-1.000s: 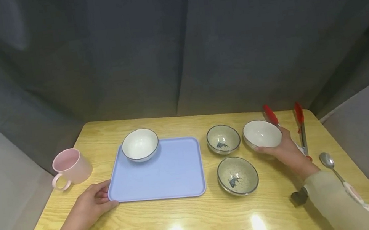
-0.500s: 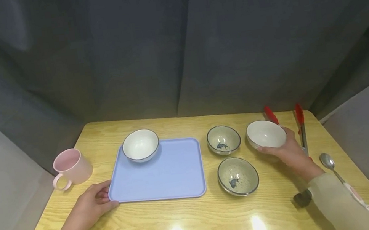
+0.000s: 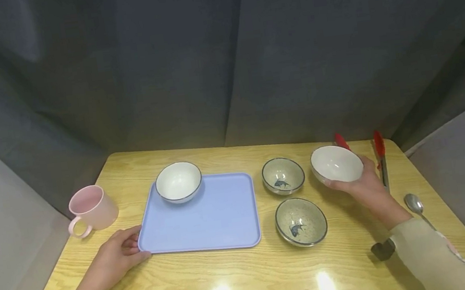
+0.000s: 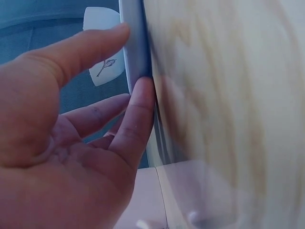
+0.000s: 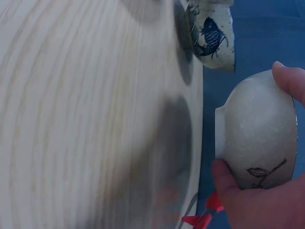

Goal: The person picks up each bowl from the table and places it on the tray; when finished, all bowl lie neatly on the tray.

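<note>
My left hand [image 3: 113, 258] holds the near left corner of a light blue tray [image 3: 220, 224]. In the left wrist view the thumb and a finger [image 4: 140, 102] lie against the tray's rim [image 4: 136, 43]. On the tray's far left corner sits a white bowl [image 3: 178, 183] with a dark rim. My right hand [image 3: 366, 186] grips a second white bowl [image 3: 336, 165] by its side. The right wrist view shows this bowl [image 5: 259, 129] raised off the table, with a dark leaf drawing on its outside.
Two speckled bowls with fish drawings, a far one [image 3: 282, 176] and a near one [image 3: 300, 223], stand right of the tray. Red-tipped tongs [image 3: 380, 151] lie behind the right hand, a spoon [image 3: 414, 204] beside the forearm. A pink mug [image 3: 94, 209] stands at left.
My right hand has moved the white bowl slightly right and up, away from the far speckled bowl. The left hand and tray stay nearly still.
</note>
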`<state>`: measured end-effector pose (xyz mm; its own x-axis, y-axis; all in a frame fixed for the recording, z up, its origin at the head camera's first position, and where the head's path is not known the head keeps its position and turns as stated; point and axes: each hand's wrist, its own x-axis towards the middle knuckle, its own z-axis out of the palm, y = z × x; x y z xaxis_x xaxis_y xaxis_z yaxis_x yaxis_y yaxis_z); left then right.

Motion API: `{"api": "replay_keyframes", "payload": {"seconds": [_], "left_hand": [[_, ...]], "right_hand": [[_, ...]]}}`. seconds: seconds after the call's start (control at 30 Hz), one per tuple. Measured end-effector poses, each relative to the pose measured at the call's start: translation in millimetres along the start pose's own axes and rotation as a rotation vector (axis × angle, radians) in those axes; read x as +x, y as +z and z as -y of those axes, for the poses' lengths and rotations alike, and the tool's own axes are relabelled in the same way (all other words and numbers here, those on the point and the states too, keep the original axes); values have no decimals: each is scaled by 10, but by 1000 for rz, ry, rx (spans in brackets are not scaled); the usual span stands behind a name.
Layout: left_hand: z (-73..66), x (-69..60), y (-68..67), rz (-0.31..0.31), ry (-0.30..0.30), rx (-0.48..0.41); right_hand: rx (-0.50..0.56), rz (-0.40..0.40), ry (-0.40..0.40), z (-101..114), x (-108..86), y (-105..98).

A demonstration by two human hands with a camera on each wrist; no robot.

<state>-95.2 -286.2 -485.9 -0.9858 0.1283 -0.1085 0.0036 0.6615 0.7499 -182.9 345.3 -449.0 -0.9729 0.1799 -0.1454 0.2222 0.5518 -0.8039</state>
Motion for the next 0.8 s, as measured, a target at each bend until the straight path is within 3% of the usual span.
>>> {"api": "replay_keyframes", "payload": {"seconds": [0.33,0.8], "left_hand": [[-18,3,-11,-4,15,11],[-5,-2,-19,1,16,-2]], "right_hand": [[-20,-8,-50,149,-76,35],[14,88,-77,362,-78,104]]}}
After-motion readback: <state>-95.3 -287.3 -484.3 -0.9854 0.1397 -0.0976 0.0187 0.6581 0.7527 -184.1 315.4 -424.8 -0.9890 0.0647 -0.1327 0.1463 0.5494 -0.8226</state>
